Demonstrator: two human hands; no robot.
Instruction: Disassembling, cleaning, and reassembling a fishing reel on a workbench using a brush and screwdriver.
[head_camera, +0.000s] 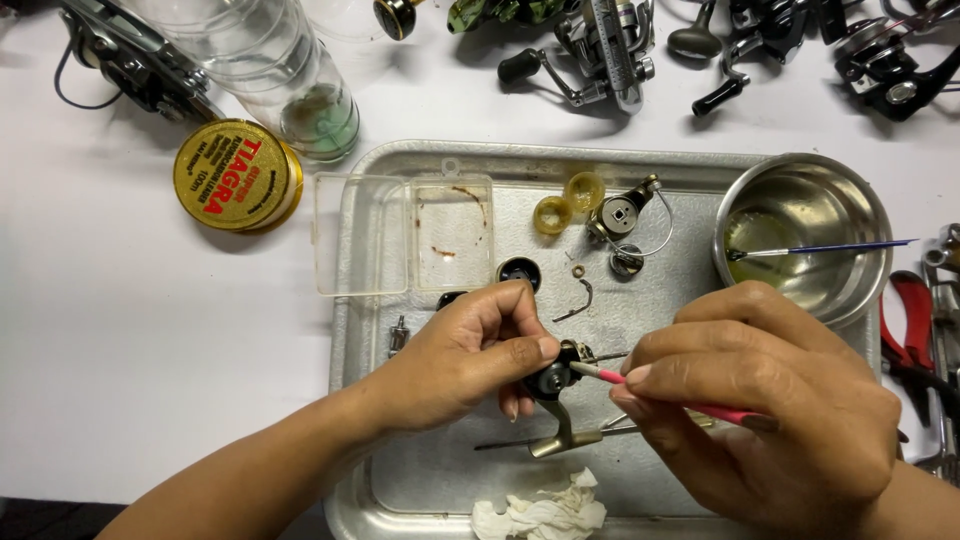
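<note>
Over a metal tray (400, 480) on a white table, the left hand (465, 365) pinches a dark fishing-reel part (552, 378) while the right hand (770, 400) grips a pink-handled tool (690, 405) touching it.

A small repair workbench for fishing reels was shown. Several spinning reels (600, 50) were laid along the far edge of a white table (130, 300), and pliers (915, 330) were kept at the right. Dismantled reel parts (625, 215) were spread on a metal tray (640, 165), beside a steel bowl (800, 235) of oily liquid and a round yellow tin (237, 176).
</note>
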